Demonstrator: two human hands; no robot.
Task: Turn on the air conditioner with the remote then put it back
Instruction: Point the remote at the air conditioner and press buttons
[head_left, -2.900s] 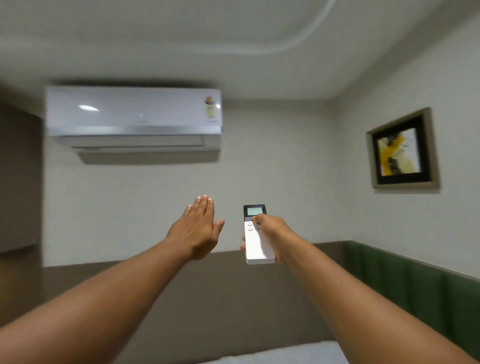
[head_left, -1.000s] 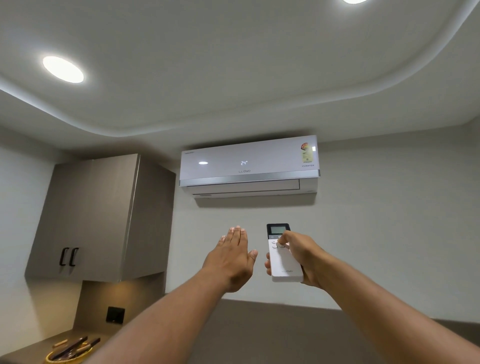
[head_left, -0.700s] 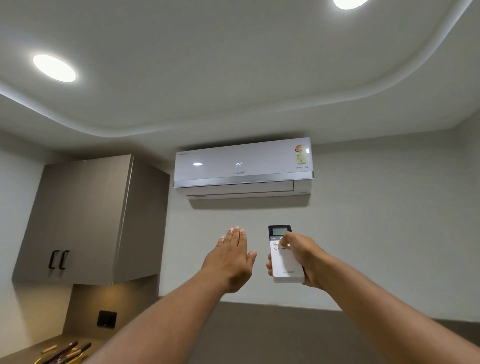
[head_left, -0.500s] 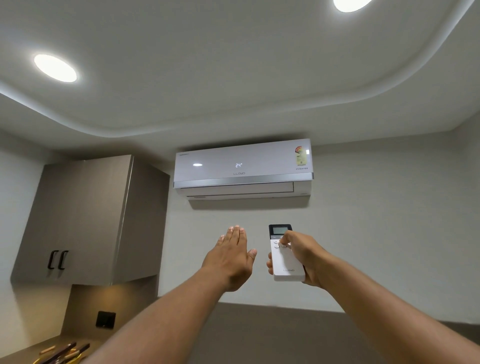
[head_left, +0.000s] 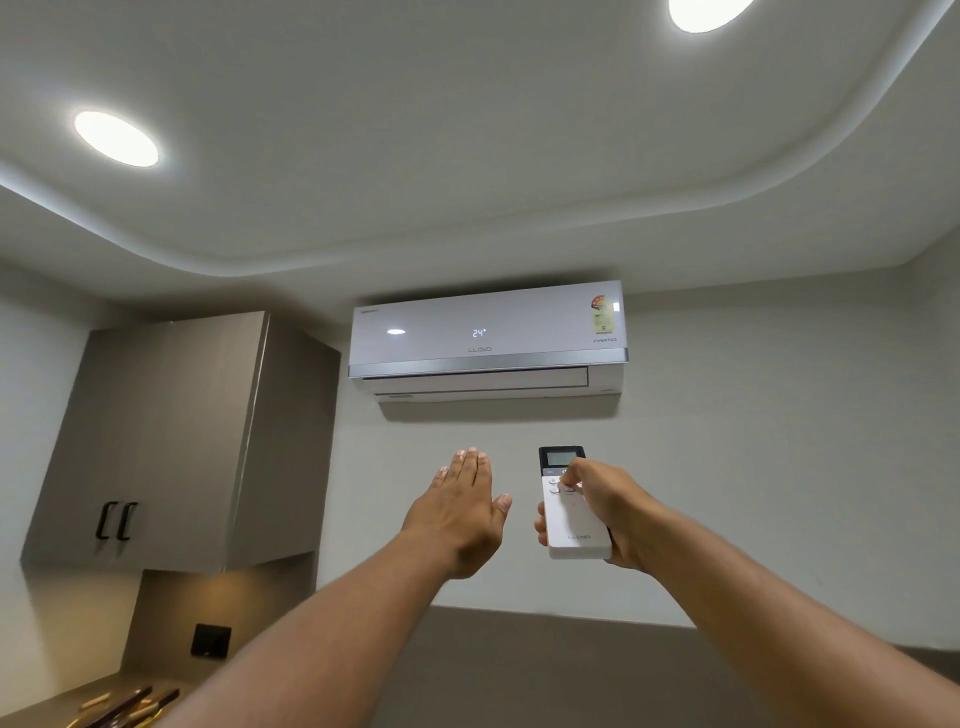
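A white air conditioner (head_left: 485, 338) hangs high on the wall ahead, its front showing "24" and its bottom flap slightly open. My right hand (head_left: 613, 514) holds a white remote (head_left: 571, 519) upright below the unit, aimed at it, thumb pressed on the buttons under its small dark screen. My left hand (head_left: 460, 514) is raised flat beside the remote, fingers together and palm facing forward, holding nothing.
A grey wall cabinet (head_left: 171, 441) with two black handles hangs at the left. Below it sits a counter corner with several utensils (head_left: 124, 701) and a black wall socket (head_left: 210, 640). Two round ceiling lights (head_left: 115, 137) glow overhead.
The view has swung up and left since the earliest frame, centring the air conditioner, which now shows "24". Over the last second both hands have stayed put.
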